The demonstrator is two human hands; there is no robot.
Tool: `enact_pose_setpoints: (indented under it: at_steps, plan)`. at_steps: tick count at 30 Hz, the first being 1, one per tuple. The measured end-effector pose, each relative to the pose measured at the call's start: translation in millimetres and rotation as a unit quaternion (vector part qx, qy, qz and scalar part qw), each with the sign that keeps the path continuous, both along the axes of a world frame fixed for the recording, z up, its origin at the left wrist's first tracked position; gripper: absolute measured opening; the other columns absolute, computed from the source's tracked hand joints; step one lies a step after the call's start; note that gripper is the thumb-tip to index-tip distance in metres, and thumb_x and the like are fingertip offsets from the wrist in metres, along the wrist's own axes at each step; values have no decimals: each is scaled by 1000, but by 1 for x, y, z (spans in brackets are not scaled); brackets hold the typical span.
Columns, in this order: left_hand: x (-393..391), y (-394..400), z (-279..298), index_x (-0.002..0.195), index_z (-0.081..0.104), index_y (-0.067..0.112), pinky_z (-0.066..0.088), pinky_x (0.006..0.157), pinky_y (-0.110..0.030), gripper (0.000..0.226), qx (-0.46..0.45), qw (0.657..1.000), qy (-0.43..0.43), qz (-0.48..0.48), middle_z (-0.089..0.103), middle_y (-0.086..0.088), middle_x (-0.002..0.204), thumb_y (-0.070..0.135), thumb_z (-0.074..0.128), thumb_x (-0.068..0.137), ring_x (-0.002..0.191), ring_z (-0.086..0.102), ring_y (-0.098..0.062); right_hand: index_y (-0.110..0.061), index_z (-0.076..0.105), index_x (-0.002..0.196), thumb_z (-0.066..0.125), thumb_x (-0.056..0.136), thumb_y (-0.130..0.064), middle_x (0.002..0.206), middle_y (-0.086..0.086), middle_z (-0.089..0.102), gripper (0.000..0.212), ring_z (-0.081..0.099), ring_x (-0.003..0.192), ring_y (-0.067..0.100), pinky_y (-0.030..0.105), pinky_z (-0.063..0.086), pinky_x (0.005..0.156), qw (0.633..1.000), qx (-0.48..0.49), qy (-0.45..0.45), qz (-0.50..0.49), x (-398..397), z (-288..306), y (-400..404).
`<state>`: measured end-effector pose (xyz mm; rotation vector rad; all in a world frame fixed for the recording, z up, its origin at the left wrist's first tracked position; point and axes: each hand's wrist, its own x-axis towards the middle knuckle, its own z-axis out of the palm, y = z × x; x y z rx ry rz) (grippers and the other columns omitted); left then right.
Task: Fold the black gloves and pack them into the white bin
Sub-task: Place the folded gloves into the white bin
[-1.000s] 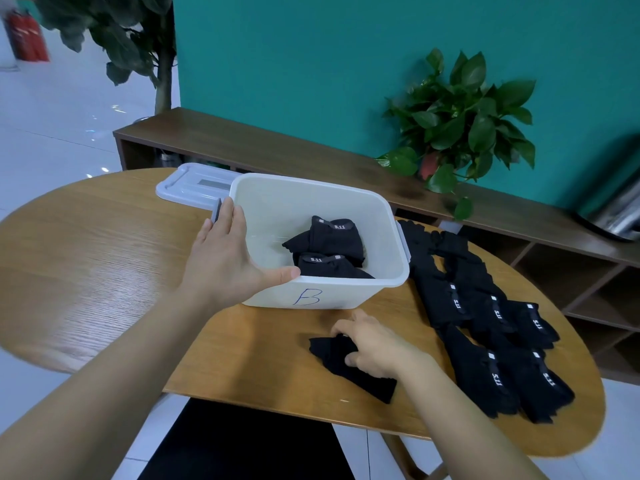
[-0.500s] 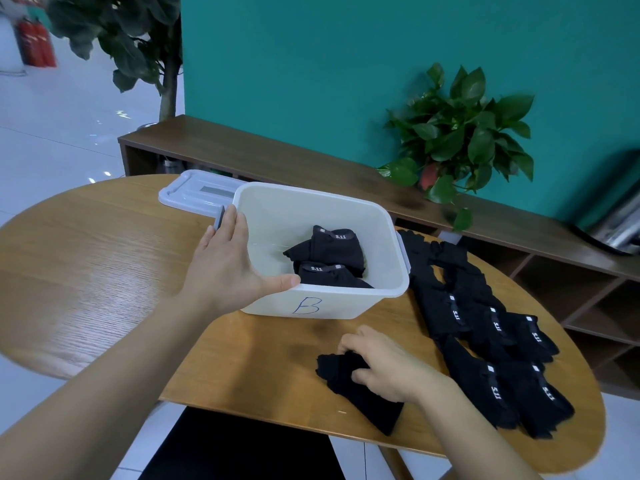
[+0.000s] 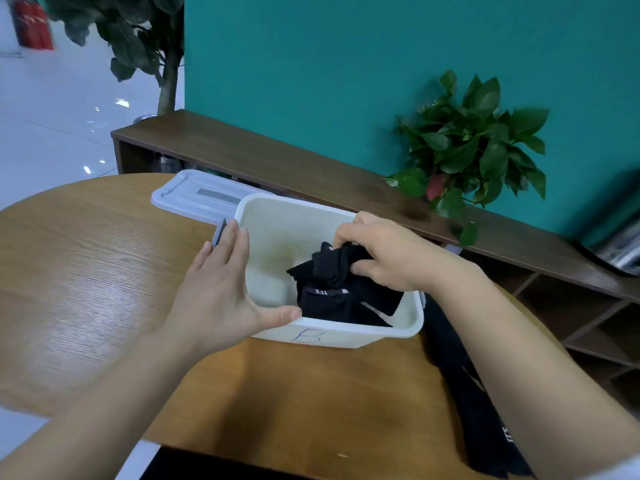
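Hands met at the white bin [image 3: 408,325], which stood on the round wooden tabletop [image 3: 86,271]. The left hand [image 3: 221,289] lay flat against the bin's left wall, fingers straight and pointing away from the person, thumb stretched along the near rim. The right hand [image 3: 388,254] reached over the bin from the right, its fingers and thumb curled round a bunched black glove [image 3: 334,266] and holding it just inside the opening. Under that glove lay more folded gloves [image 3: 332,303] on the right side of the bin's floor, one showing a white "5.11" tag. The left part of the bin's floor was bare plastic. A blue letter "B" [image 3: 308,336] was written on the near wall.

Behind the bin, touching its far left corner, the pale lid [image 3: 197,197] lay flat on the tabletop. To the right of the bin, partly hidden by the right forearm, a row of loose gloves [image 3: 481,420] lay on the tabletop, running toward the near edge; how many could not be told.

Beyond the tabletop ran a low dark wooden shelf [image 3: 277,161] against a teal wall [image 3: 346,64]. A leafy potted plant [image 3: 471,147] stood on the shelf to the right. A taller tree [image 3: 162,57] stood at the shelf's left end, with a blurred red object [image 3: 34,26] far off on the pale floor.
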<state>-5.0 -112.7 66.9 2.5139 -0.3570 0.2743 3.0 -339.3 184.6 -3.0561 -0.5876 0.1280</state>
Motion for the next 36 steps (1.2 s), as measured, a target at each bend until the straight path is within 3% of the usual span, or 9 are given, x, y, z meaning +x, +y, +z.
enact_pose_setpoints:
  at_steps: [5,12,18,22,27,32,36]
  plan:
    - [-1,1,2,152,-20,19,-17,113,-20,145,8,1000,-3,-1,-28,7,158,102,26,43,135,-30,7,-28,53,121,62,90,-12,107,-3,41,36,48,99,23,41,44,87,994,-53,100,8,21,-46,-2]
    - [1,3,4,153,-16,17,-13,116,-23,145,3,1000,1,-4,-24,6,159,101,31,44,141,-24,3,-34,51,125,62,91,-12,107,-5,40,42,49,97,22,41,45,86,991,-5,135,0,23,-78,-9]
    - [-2,3,5,152,-16,16,-15,115,-22,145,8,1000,5,-5,-28,7,156,102,29,43,138,-27,3,-37,38,144,67,87,-17,133,-10,39,68,35,125,13,31,35,105,991,94,94,-35,9,-75,-20]
    - [-5,2,7,152,-16,15,-17,114,-21,146,12,1000,13,-2,-28,6,157,100,27,42,135,-28,5,-33,35,148,65,91,-17,153,-11,28,67,18,142,6,21,19,114,992,124,2,-27,-10,-63,-23]
    - [-8,2,8,154,-12,13,-16,115,-22,148,19,1000,13,-3,-25,3,159,101,26,42,136,-27,5,-33,6,155,49,100,-34,161,-5,-15,69,-21,146,7,30,-5,120,993,20,108,-49,-16,-74,-26]
    - [-10,3,5,154,-14,15,-14,116,-23,147,17,1000,7,-8,-27,5,159,102,29,44,137,-29,6,-33,-5,154,33,105,-40,160,1,-22,62,-27,144,12,33,-8,117,980,-5,186,-76,-6,-82,-24]
    - [-10,3,4,153,-15,15,-13,117,-24,145,20,1000,1,-6,-25,4,159,101,30,45,138,-31,4,-34,-4,154,30,106,-37,161,1,-20,59,-25,145,13,33,-8,118,978,-1,192,-79,-3,-88,-25]
